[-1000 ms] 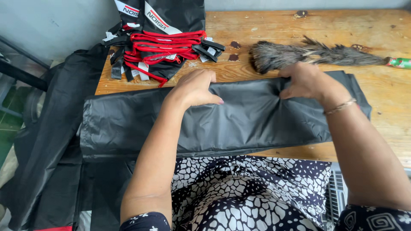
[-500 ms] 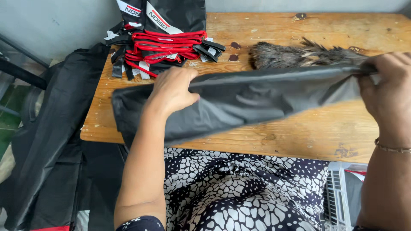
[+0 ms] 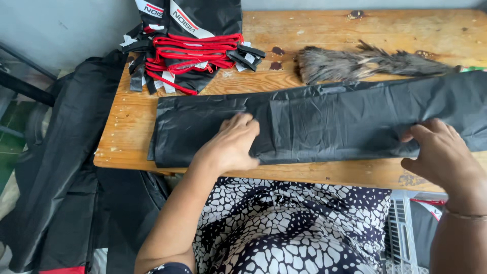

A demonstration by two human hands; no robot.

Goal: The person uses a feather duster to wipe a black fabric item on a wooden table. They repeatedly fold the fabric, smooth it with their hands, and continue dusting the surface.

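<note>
A long strip of folded black fabric (image 3: 329,119) lies flat across the wooden table (image 3: 324,35), reaching from the left part to the right edge of the view. My left hand (image 3: 233,144) rests palm down on its near edge, left of centre, fingers spread. My right hand (image 3: 439,152) pinches the near edge of the same fabric at the right, thumb over the fold.
A stack of black pieces with red straps and white tags (image 3: 190,48) sits at the table's back left. A grey feather duster (image 3: 365,63) lies behind the fabric. More black fabric (image 3: 66,167) hangs off the table's left side. A white crate (image 3: 406,233) stands at lower right.
The fabric, lifted and stretched between both hands half a second ago, now lies flat on the table. My left hand went down onto it; my right hand lowered to the near edge.
</note>
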